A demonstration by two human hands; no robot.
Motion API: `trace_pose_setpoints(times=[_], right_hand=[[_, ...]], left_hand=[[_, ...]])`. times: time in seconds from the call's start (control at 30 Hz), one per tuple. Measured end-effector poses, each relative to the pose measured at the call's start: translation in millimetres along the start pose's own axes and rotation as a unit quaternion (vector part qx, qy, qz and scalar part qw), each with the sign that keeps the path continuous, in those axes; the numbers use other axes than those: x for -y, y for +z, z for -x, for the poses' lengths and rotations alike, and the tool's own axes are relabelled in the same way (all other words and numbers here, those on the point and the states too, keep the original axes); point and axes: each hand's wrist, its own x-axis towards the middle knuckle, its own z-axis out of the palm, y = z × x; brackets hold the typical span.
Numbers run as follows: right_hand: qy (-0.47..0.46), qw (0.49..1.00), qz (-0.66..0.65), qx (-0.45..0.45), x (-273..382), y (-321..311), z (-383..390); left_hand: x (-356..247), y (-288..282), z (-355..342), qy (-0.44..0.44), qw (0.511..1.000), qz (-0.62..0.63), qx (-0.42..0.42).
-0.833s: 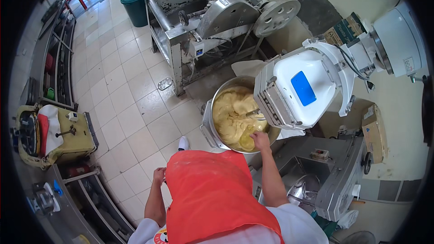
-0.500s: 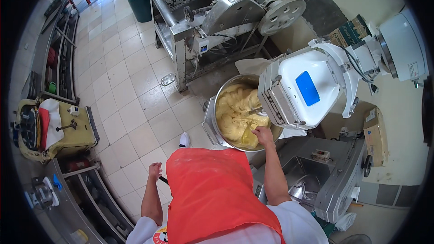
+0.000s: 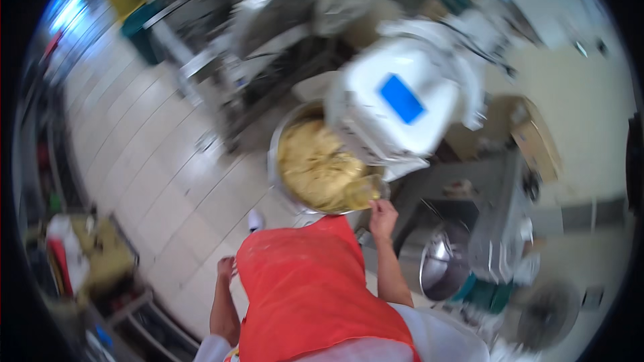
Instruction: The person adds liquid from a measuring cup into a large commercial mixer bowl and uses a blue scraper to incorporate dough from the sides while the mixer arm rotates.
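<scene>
A right hand (image 3: 384, 219) grips a see-through yellowish cup (image 3: 361, 193) by its near side, w/ fingers bent around the edge, at the near-right rim of a steel mixing bowl (image 3: 274, 161). From my remote seat I have the cup tilted over pale yellow dough (image 3: 312, 164), just below a white mixer head (image 3: 396, 97); blur means I can't confirm whether it touches the dough. The left hand (image 3: 227, 268) hangs beside a red apron (image 3: 305, 281), fingers apparently loosely curled; can't tell if they hold anything.

Handling, my est.: cup light, thin-walled plastic, prob. fairly stiff, poss. slick if wet or greasy, could crack if knocked on steel. Best hold IMO: near wall or handle (if there is one; too blurry to say), thumb opposite fingers, well clear of the mixer. The dough looks soft, sticky and heavy in bulk.

Vs. the frame approx. half a sec ago: right hand has pulled back from over the dough to outside the rim, cup nearer the edge w/ it. My view has swung, so bowl and mixer sit further left, all smeared; a round fan (image 3: 547, 315) now shows more fully, lower right.
</scene>
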Motion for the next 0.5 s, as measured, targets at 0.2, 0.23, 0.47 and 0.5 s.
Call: trace_pose_setpoints(times=[0.2, 0.23, 0.47, 0.5], right_hand=[[0.035, 0.995, 0.061, -0.069, 0, -63, -9], [0.045, 0.992, 0.078, -0.092, -5, -82, -9], [0.050, 0.954, 0.188, -0.226, -50, -245, -10], [0.050, 0.945, 0.194, -0.259, -59, -271, -10]], left_hand=[[-2, 1, -36, -0.051, 0.996, -0.060, 0.036], [-9, 8, -36, -0.048, 0.996, -0.069, 0.037], [-64, 62, -33, -0.008, 0.984, -0.166, 0.063], [-70, 71, -31, 0.001, 0.982, -0.175, 0.071]])
